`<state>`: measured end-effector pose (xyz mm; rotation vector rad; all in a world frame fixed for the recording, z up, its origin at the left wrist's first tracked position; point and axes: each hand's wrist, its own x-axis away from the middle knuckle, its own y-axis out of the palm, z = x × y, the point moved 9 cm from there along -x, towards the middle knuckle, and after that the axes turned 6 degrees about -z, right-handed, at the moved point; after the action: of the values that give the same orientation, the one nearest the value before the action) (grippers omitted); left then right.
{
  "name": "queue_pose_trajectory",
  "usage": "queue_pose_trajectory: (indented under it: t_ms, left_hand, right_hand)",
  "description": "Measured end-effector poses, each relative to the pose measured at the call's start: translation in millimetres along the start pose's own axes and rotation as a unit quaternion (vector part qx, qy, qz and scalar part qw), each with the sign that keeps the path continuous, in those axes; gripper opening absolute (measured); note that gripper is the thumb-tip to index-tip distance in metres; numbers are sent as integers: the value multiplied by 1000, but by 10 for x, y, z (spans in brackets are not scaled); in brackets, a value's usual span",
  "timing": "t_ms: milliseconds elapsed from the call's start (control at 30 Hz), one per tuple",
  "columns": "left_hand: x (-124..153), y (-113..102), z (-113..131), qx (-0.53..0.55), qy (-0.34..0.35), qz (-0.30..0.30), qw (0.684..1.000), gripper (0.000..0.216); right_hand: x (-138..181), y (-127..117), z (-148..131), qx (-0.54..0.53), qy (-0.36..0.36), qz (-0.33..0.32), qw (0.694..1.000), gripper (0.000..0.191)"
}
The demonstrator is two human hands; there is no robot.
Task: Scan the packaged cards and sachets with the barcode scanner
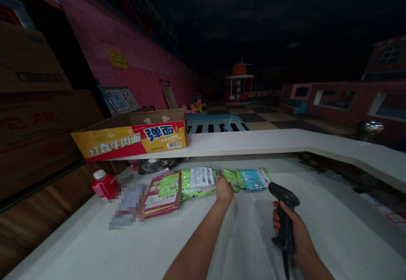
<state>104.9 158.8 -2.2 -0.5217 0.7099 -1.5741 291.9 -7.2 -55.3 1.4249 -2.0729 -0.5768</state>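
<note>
My right hand (293, 229) is wrapped round the handle of a black barcode scanner (283, 197), held upright over the white counter (95, 250), its head pointing left toward the packets. My left hand (224, 190) reaches forward to a row of flat packets at the counter's back; its fingers are bent down on the edge of a green and white packet (198, 180). To the right of that hand lie a small green packet (231, 177) and a teal packet (253, 178). A red and green packet stack (162, 194) lies to the left.
A red bottle with a white cap (104, 185) stands at the left. An open yellow and red noodle carton (133, 138) sits on the raised white ledge (269, 140). Brown cartons (34, 115) are stacked at the far left. A dark play area lies beyond.
</note>
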Motion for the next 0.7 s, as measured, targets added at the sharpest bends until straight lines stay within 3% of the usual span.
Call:
queue_pose_trajectory:
  t_ms: [167, 233, 333, 700]
  left_hand:
    - [232, 130, 132, -187, 4, -15, 982, 62]
    - [286, 249, 156, -221, 19, -47, 974, 70]
    - [326, 424, 152, -226, 42, -93, 969, 63]
    - [223, 659, 348, -226, 51, -73, 970, 52]
  right_hand:
    - [21, -5, -25, -7, -4, 14, 1000, 40]
    - [35, 12, -28, -13, -1, 13, 1000, 40]
    - [51, 23, -51, -17, -6, 15, 1000, 40]
    - [81, 33, -165, -25, -29, 28, 999, 41]
